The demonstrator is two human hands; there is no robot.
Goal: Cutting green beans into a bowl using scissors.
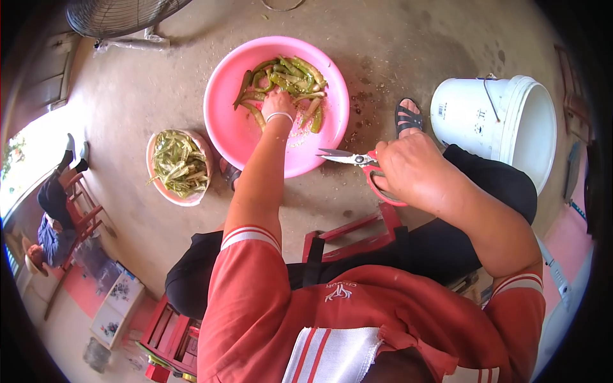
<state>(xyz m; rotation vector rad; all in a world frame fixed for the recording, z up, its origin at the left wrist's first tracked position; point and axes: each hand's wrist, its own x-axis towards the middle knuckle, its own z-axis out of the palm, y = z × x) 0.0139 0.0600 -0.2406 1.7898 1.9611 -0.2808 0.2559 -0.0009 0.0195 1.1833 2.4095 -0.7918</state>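
My left hand (278,104) reaches down into a pink plastic basin (225,129), among long green peppers (292,76). Its fingertips are hidden, so whether they grip a pepper is unclear. Pale seeds are scattered over the basin's bottom beside the hand. In my right hand (413,165) is a pair of scissors (358,159) with red handles. The blades point left, slightly apart, over the basin's near right rim. Left of the basin stands a small round container (205,191) filled with cut green pepper strips (177,160).
A white plastic bucket (469,115) stands right of my sandalled foot (409,117). Dark wet spots and seeds dot the concrete floor (373,62). A wire fan guard (124,16) is at the upper left. Far left, a person (55,234) sits on a red chair (86,215).
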